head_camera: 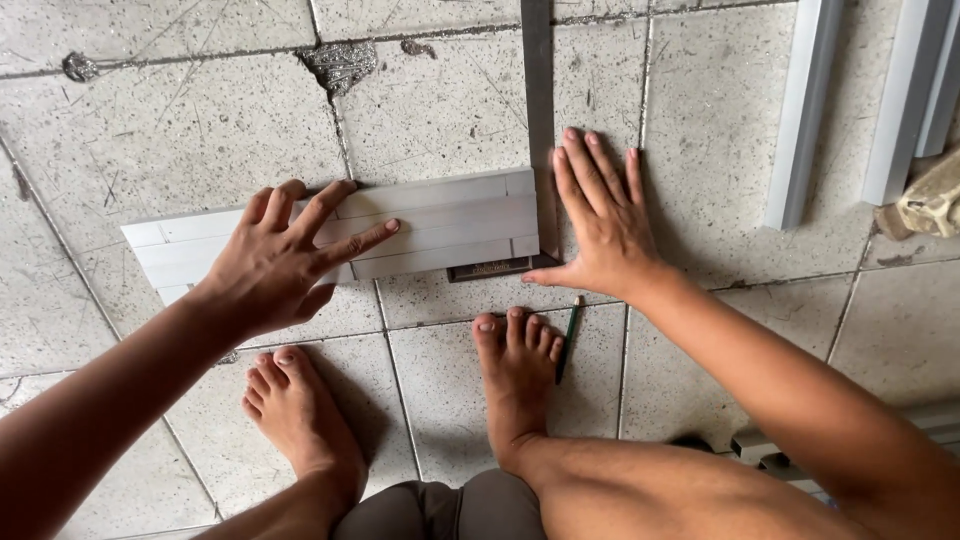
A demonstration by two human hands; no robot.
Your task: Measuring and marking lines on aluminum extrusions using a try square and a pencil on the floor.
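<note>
worn speckled grey floor tiles (200,120), cracked joints, flat daylight

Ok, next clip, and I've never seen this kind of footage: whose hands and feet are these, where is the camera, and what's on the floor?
There is no machine here. One camera sits on a person's head and looks straight down, so you see that person's own arms, bare feet and the tiled floor they crouch over.

The left hand presses, fingers spread, on a bundle of short grey-white strips lying side by side. The right hand lies flat on the floor against a long metal square ruler, which butts the strips' right ends; its dark base shows just below them. Neither hand grips anything.

A green pencil lies beside the right foot. Longer pale metal profiles lie at the upper right.
</note>
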